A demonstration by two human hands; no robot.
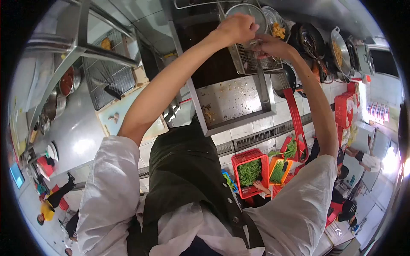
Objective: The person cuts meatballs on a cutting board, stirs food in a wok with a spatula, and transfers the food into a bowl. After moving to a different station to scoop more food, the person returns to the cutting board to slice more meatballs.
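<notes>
My left hand (239, 29) is closed in a fist over the fryer, beside a round mesh strainer (244, 9). Close by, my right hand (273, 47) has its fingers pressed together above a wire fry basket (273, 65). Something small and pale shows between the two hands, too small to name. A long metal handle (262, 83) runs down from below the right hand. Red-handled tongs (294, 113) hang at the basket's near edge, their metal tips beside it. The fryer's dark oil (205, 55) lies left of the basket.
A steel drain tray (230, 100) with crumbs adjoins the fryer. Pans (339, 49) stand far right; fried pieces (278, 30) sit in another basket. Left are a wire rack (109, 83) and a cutting board (117, 113). A person's hand (259, 186) touches a red crate (265, 162) of greens.
</notes>
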